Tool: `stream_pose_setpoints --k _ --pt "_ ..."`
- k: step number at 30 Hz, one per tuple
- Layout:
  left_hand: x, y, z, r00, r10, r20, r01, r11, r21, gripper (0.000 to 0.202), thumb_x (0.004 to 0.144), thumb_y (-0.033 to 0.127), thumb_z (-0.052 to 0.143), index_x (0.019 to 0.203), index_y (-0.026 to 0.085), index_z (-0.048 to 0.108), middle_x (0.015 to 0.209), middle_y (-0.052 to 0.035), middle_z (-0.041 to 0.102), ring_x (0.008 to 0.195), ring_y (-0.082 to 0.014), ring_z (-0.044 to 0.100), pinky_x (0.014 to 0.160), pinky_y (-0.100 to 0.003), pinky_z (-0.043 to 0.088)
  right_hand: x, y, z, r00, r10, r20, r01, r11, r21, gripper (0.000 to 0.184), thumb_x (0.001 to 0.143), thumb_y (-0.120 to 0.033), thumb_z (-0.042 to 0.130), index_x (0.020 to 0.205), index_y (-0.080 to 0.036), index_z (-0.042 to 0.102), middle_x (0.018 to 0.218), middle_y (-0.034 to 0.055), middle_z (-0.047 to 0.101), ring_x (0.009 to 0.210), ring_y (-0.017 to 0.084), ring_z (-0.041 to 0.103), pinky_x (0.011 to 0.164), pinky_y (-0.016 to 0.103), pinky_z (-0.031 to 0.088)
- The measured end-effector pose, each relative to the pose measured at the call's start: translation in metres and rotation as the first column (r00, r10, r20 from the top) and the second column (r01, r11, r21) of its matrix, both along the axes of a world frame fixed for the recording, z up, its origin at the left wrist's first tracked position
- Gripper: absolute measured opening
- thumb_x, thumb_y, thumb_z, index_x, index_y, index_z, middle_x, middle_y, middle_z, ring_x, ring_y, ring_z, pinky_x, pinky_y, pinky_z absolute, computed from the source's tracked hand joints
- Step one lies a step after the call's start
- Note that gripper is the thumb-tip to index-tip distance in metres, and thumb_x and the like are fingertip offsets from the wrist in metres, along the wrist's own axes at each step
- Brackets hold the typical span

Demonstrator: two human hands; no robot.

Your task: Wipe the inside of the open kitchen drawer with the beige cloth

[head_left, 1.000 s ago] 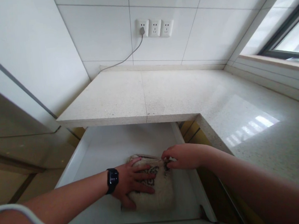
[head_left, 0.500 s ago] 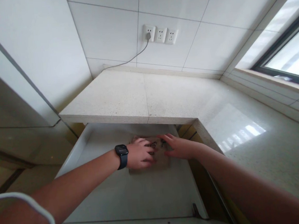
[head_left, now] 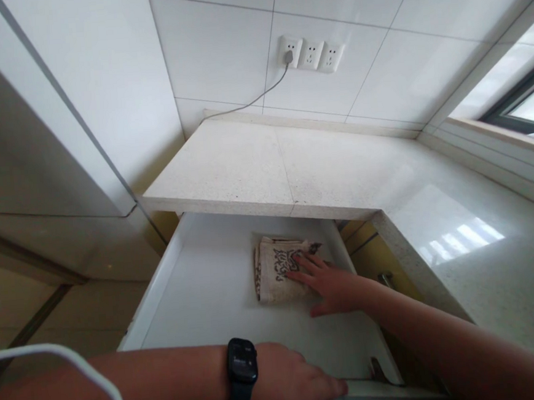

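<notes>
A folded beige cloth [head_left: 274,286] with a dark brown pattern lies flat in the pulled-out white drawer [head_left: 199,279], towards its back right. Spread over the right part of the cloth is my right hand [head_left: 331,284], open, its fingertips resting on the pattern. My left hand [head_left: 295,382] is at the drawer's front edge, near the bottom of the view. Its fingers are together and bent over that edge, with the tips partly hidden. A dark watch [head_left: 241,362] sits on my left wrist.
A pale stone countertop [head_left: 227,160] overhangs the back of the drawer and continues to the right. Wall sockets [head_left: 311,55] hold one plug with a grey cable [head_left: 245,106]. A white cable [head_left: 76,357] crosses my left forearm. A tall white cabinet [head_left: 114,82] stands left.
My left hand has left the cloth and moved down to the drawer's front edge. The right hand now lies over the cloth's right part. The view has shifted a little.
</notes>
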State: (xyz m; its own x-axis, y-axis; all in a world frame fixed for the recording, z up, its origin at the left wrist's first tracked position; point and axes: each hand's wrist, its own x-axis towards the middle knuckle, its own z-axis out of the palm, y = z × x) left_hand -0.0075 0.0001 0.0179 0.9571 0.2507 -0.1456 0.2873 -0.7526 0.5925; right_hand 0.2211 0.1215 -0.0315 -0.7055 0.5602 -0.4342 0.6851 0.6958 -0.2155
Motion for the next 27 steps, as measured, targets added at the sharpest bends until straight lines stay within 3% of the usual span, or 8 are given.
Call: stream_pose_setpoints --k 4,7,10,13,16,19,24,27 --pt "0.003 -0.004 -0.008 0.999 -0.02 0.037 0.014 0.985 0.172 0.039 0.096 0.031 0.043 0.133 0.02 0.049 0.103 -0.0052 0.074 0.081 -0.0243 0.071 0.052 -0.036 0.045 -0.001 -0.004 -0.012 1.0 -0.002 0.001 0.002 0.996 0.088 0.094 0.076 -0.056 0.071 0.155 -0.039 0.024 0.166 0.0129 0.007 0.147 0.047 0.008 0.108 0.07 0.02" --pt "0.003 -0.008 -0.017 0.999 0.015 0.052 -0.029 0.957 0.287 0.043 0.095 0.043 0.045 0.133 0.022 0.047 0.092 -0.0045 0.074 0.075 -0.0256 0.07 0.051 -0.035 0.043 -0.005 -0.002 -0.013 1.0 -0.002 -0.004 0.003 0.988 0.156 0.089 0.076 -0.059 0.07 0.153 -0.037 0.031 0.165 0.0133 0.013 0.147 0.046 0.009 0.11 0.072 0.009" --pt "0.002 -0.012 -0.022 0.996 0.061 0.072 -0.084 0.923 0.375 0.057 0.09 0.057 0.048 0.133 0.021 0.046 0.087 -0.0062 0.072 0.072 -0.0276 0.068 0.051 -0.037 0.044 -0.017 0.006 -0.014 0.999 0.028 -0.031 -0.021 0.976 0.219 0.083 0.075 -0.068 0.065 0.145 -0.028 0.045 0.163 0.0155 0.019 0.148 0.042 0.009 0.112 0.07 0.002" --pt "0.004 -0.014 -0.022 0.988 0.069 0.136 -0.121 0.895 0.43 0.057 0.091 0.056 0.047 0.131 0.014 0.049 0.085 -0.0092 0.071 0.07 -0.0271 0.067 0.048 -0.037 0.042 -0.038 0.02 -0.021 0.996 0.067 -0.053 -0.051 0.962 0.27 0.085 0.07 -0.076 0.064 0.133 -0.019 0.055 0.162 0.0177 0.021 0.148 0.042 0.007 0.114 0.066 -0.001" --pt "0.007 -0.012 -0.021 0.99 0.06 0.126 -0.107 0.903 0.417 0.048 0.093 0.048 0.047 0.119 0.009 0.056 0.077 -0.0104 0.069 0.069 -0.0276 0.066 0.045 -0.037 0.039 -0.063 0.039 -0.034 0.995 0.054 -0.084 -0.025 0.949 0.314 0.097 0.068 -0.076 0.065 0.142 -0.016 0.047 0.163 0.0195 0.015 0.148 0.043 0.004 0.114 0.067 0.0" --pt "0.009 -0.01 -0.021 0.995 0.058 0.076 -0.083 0.919 0.386 0.041 0.093 0.043 0.046 0.109 0.008 0.06 0.073 -0.011 0.068 0.07 -0.0278 0.066 0.045 -0.036 0.039 -0.091 0.057 -0.047 0.99 -0.026 -0.14 0.074 0.936 0.345 0.103 0.072 -0.074 0.063 0.154 -0.022 0.029 0.165 0.016 0.007 0.147 0.045 0.004 0.111 0.07 0.004" --pt "0.011 -0.016 -0.026 0.991 0.074 0.111 -0.112 0.908 0.404 0.044 0.088 0.044 0.053 0.112 0.007 0.059 0.076 -0.0118 0.068 0.07 -0.0278 0.065 0.045 -0.038 0.039 -0.138 0.075 -0.056 0.943 -0.247 -0.222 0.316 0.875 0.368 0.085 0.083 -0.073 0.05 0.155 -0.038 0.024 0.167 0.008 0.006 0.146 0.048 0.007 0.108 0.073 0.01" --pt "0.017 -0.025 -0.036 0.979 0.145 0.143 -0.193 0.887 0.42 0.04 0.089 0.039 0.052 0.113 0.008 0.059 0.073 -0.0118 0.066 0.067 -0.0282 0.063 0.046 -0.038 0.038 -0.158 0.075 -0.056 0.945 -0.247 -0.215 0.312 0.881 0.356 0.075 0.089 -0.071 0.042 0.155 -0.04 0.024 0.166 0.0062 0.01 0.147 0.048 0.006 0.108 0.074 0.008"
